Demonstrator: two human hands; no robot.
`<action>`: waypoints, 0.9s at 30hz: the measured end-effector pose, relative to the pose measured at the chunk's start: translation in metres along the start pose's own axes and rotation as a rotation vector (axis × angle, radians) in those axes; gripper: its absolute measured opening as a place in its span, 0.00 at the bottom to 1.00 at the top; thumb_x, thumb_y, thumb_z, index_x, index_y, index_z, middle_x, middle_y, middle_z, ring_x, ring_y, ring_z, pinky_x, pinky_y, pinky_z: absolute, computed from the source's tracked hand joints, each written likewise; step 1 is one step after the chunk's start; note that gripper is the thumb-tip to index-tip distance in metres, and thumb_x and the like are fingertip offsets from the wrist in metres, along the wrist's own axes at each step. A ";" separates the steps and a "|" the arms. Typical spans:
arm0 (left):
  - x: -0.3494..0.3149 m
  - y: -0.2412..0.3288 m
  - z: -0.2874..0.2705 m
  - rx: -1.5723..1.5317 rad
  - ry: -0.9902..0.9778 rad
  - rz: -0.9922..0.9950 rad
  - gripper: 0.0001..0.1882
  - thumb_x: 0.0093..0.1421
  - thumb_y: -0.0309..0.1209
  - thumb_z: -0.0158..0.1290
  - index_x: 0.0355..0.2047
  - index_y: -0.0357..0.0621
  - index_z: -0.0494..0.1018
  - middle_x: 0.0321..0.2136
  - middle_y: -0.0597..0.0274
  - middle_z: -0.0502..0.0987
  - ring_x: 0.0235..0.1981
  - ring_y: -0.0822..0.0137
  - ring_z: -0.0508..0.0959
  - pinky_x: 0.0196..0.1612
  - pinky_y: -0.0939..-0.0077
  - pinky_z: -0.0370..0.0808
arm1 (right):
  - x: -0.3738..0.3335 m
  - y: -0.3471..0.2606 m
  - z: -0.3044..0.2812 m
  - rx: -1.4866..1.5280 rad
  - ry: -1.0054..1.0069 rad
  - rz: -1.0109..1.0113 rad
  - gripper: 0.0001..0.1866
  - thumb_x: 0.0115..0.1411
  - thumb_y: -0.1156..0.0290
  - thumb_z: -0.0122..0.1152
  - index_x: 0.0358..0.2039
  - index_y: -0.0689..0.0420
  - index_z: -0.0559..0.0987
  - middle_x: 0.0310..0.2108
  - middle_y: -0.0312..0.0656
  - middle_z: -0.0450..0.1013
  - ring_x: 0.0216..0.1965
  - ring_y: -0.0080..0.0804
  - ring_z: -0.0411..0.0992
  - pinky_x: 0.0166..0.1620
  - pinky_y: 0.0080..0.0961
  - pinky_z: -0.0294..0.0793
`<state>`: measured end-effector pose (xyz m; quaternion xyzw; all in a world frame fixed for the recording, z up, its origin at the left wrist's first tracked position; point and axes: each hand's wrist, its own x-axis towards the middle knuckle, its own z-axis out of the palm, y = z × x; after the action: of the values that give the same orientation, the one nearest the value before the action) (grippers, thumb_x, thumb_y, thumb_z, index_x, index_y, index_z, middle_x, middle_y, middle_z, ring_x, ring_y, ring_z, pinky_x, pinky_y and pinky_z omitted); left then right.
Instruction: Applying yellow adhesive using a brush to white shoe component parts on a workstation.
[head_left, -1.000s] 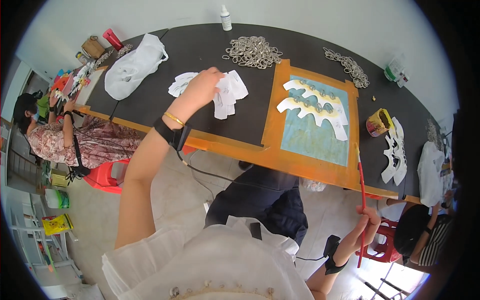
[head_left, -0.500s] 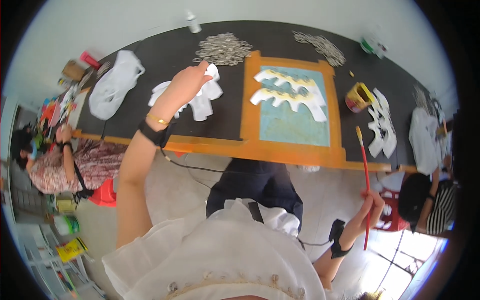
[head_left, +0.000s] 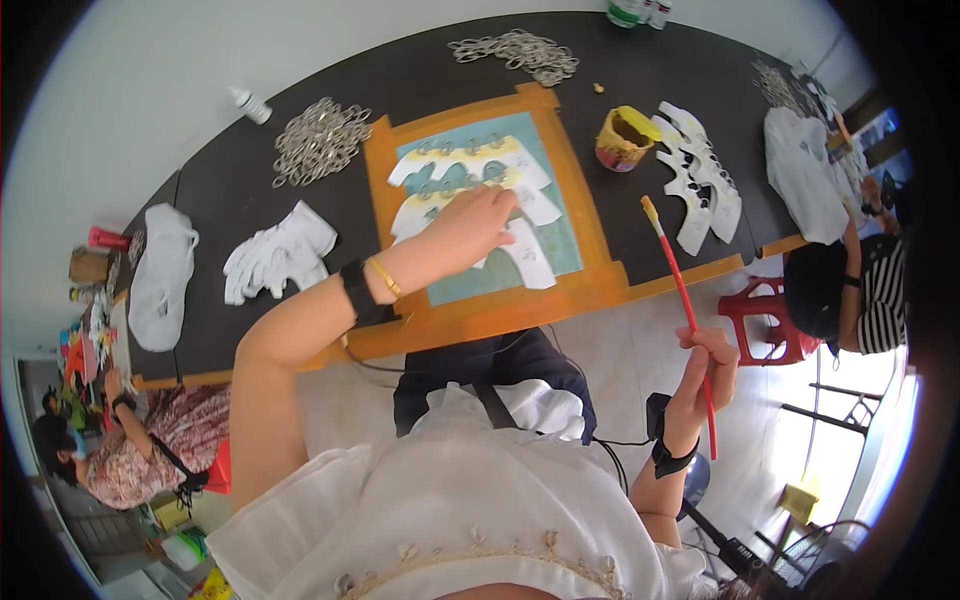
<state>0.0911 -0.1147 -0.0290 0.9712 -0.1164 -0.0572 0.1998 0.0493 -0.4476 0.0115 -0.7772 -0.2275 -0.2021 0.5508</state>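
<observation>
My left hand point(head_left: 470, 228) is over the blue mat point(head_left: 455, 288), its fingers closed on a white scalloped cutout point(head_left: 532, 262); the hand covers much of that piece. Just beyond lie two similar cutouts, the far one point(head_left: 515, 158) with a yellowish edge and small metal rings along it. Off the table's front edge, my right hand point(head_left: 708, 362) grips a red paintbrush point(head_left: 675, 270), bristles pointing up and away from me. Left of the mat rests a pile of white cutouts point(head_left: 283, 255). A yellow-rimmed tub point(head_left: 622, 145) and more cutouts point(head_left: 700, 180) stand to the right.
Orange tape point(head_left: 590, 225) frames the mat on the dark table. Heaps of metal rings point(head_left: 320, 142) and a white bottle point(head_left: 250, 105) lie farther back. Plastic bags sit left point(head_left: 163, 280) and right point(head_left: 800, 175). Other people sit at both ends, near a red stool point(head_left: 765, 325).
My left hand has moved from the white cutout pile rightward onto the mat, bringing a cutout beside the other two. My right hand still holds the paintbrush. The view has turned.
</observation>
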 end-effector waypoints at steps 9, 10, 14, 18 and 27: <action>0.084 0.028 -0.012 -0.266 0.321 0.271 0.39 0.56 0.38 0.63 0.63 0.45 0.58 0.64 0.45 0.56 0.66 0.45 0.57 0.64 0.51 0.59 | 0.021 0.035 -0.025 0.089 0.216 0.109 0.11 0.69 0.69 0.50 0.39 0.65 0.74 0.37 0.49 0.77 0.34 0.29 0.71 0.41 0.26 0.72; 0.100 0.039 -0.014 -0.291 0.362 0.255 0.39 0.54 0.35 0.64 0.63 0.46 0.58 0.66 0.45 0.53 0.66 0.44 0.56 0.65 0.52 0.59 | 0.029 0.032 -0.020 0.124 0.231 0.088 0.11 0.69 0.69 0.50 0.39 0.65 0.74 0.37 0.49 0.77 0.34 0.29 0.71 0.41 0.26 0.71; 0.157 0.048 0.001 -0.182 0.504 0.246 0.43 0.45 0.30 0.69 0.59 0.44 0.58 0.64 0.40 0.53 0.64 0.39 0.58 0.65 0.51 0.60 | 0.052 0.018 -0.005 0.086 0.246 0.000 0.10 0.69 0.70 0.50 0.37 0.65 0.75 0.36 0.49 0.76 0.36 0.32 0.71 0.41 0.25 0.71; 0.178 0.042 0.018 -0.356 0.515 0.284 0.49 0.44 0.27 0.70 0.61 0.40 0.51 0.63 0.42 0.51 0.65 0.44 0.58 0.64 0.59 0.62 | 0.064 0.017 -0.008 -0.061 0.225 0.008 0.08 0.67 0.74 0.50 0.37 0.63 0.76 0.33 0.46 0.78 0.39 0.33 0.70 0.51 0.32 0.66; 0.182 0.040 0.039 -0.438 0.595 0.250 0.41 0.48 0.24 0.66 0.58 0.39 0.55 0.56 0.46 0.62 0.58 0.46 0.66 0.60 0.61 0.66 | 0.091 0.022 -0.008 -0.136 0.167 0.013 0.08 0.66 0.75 0.50 0.33 0.62 0.78 0.29 0.41 0.79 0.34 0.31 0.72 0.61 0.39 0.58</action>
<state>0.2523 -0.2106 -0.0601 0.8580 -0.1557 0.2283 0.4330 0.1357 -0.4493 0.0488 -0.7947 -0.1614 -0.2777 0.5151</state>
